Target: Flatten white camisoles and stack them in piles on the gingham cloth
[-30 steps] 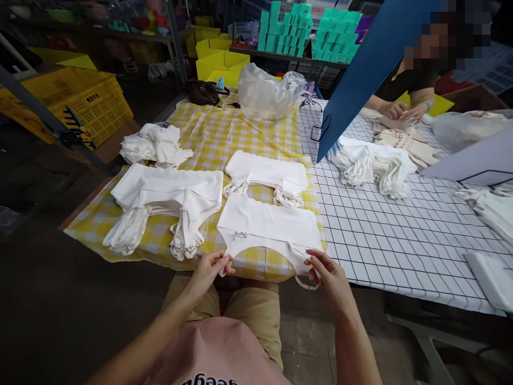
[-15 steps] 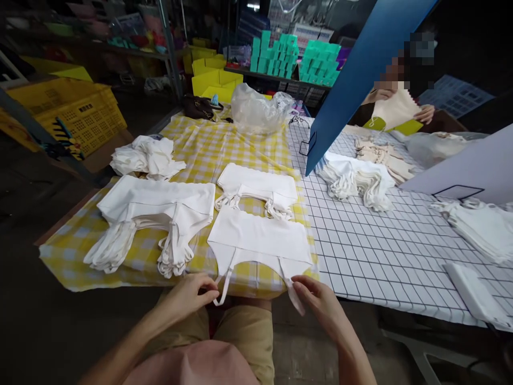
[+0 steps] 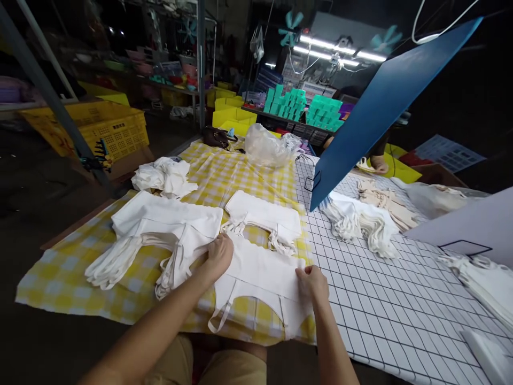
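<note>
A white strappy camisole (image 3: 262, 270) lies flat on the yellow checked cloth, its straps toward me. My left hand (image 3: 220, 254) is closed at its upper left corner, with the fingertips partly hidden. At the upper right edge my right hand (image 3: 316, 283) pinches the fabric between thumb and fingers. Just left lies a thick stack of white camisoles (image 3: 168, 219), straps also toward me. A smaller stack of white camisoles (image 3: 264, 211) sits right behind the one I hold.
Crumpled white fabric (image 3: 166, 176) lies at the far left of the yellow checked cloth (image 3: 216, 168). A clear plastic bag (image 3: 264, 144) stands behind. To the right, a blue panel (image 3: 385, 112) rises over the grid-patterned cloth (image 3: 340, 283). Beyond it shows another person's hand (image 3: 379, 164).
Both hands have moved from the straps at the near edge up to the camisole's far corners. The view has tilted upward. The other person's hands have lowered, mostly behind the panel.
</note>
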`<state>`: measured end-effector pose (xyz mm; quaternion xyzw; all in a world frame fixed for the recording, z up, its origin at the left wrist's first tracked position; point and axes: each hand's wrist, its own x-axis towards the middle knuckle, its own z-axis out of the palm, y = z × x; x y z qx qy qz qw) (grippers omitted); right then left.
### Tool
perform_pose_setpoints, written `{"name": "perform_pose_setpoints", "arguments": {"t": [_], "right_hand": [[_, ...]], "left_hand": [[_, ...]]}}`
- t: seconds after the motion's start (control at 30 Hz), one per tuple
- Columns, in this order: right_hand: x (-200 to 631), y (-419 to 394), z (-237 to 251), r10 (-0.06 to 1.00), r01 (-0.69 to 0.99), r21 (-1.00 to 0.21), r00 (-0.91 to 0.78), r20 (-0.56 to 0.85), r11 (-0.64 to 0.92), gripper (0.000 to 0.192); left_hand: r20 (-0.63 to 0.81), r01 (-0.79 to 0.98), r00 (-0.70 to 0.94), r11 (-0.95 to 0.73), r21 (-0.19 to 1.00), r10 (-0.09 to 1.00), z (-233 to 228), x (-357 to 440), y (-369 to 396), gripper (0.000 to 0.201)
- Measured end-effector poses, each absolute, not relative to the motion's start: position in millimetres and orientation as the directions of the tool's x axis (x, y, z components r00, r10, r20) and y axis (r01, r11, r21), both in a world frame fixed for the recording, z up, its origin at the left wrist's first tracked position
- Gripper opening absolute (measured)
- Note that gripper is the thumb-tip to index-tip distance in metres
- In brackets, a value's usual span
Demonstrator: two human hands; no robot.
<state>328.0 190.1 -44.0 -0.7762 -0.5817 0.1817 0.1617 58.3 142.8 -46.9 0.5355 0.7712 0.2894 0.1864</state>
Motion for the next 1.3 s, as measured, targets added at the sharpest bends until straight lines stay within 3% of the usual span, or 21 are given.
{"name": "perform_pose_setpoints", "arguments": {"t": [0.1, 0.23, 0.33, 0.5, 0.67, 0.83, 0.93, 1.07, 1.17, 1.3], "right_hand": [[325, 190, -48, 0.969, 0.831, -0.498, 0.21, -0.132, -0.248, 0.011], [328, 188, -49, 0.961, 0.772, -0.572, 0.219, -0.169, -0.276, 0.008], [332, 187, -48, 0.958, 0.692, -0.663, 0.196, -0.209, -0.286, 0.021], [332, 189, -43, 0.949, 0.534, -0.785, 0.149, -0.277, -0.313, 0.042], [331, 186, -39, 0.948, 0.374, -0.872, 0.172, -0.269, -0.316, 0.045], [336, 177, -31, 0.964, 0.362, -0.893, 0.096, -0.247, -0.265, 0.042], [338, 172, -22, 0.963, 0.398, -0.879, 0.059, -0.262, -0.263, 0.04], [341, 173, 3, 0.959, 0.319, -0.907, 0.017, -0.284, -0.274, 0.04], [344, 182, 37, 0.979, 0.286, -0.937, 0.093, -0.183, -0.202, 0.04], [347, 191, 84, 0.945, 0.239, -0.962, 0.261, 0.198, 0.135, 0.036]], "left_hand": [[-0.058, 0.803, -0.431, 0.412, 0.43, 0.9, -44, 63, 154, 0.034], [-0.122, 0.821, -0.434, 0.448, 0.353, 0.893, -36, 63, 157, 0.034], [-0.131, 0.835, -0.404, 0.424, 0.35, 0.905, -35, 61, 153, 0.034], [-0.057, 0.833, -0.36, 0.348, 0.43, 0.931, -40, 60, 146, 0.043], [-0.047, 0.74, -0.38, 0.334, 0.584, 0.924, -39, 55, 142, 0.054], [-0.126, 0.597, -0.381, 0.348, 0.722, 0.916, -33, 48, 143, 0.007], [-0.115, 0.572, -0.364, 0.319, 0.755, 0.924, -31, 46, 143, 0.026], [-0.051, 0.522, -0.32, 0.221, 0.824, 0.946, -21, 44, 148, 0.033], [0.036, 0.411, -0.269, 0.081, 0.908, 0.962, 0, 35, 161, 0.033], [0.222, 0.233, -0.239, -0.166, 0.958, 0.945, 46, 21, 178, 0.031]]}}
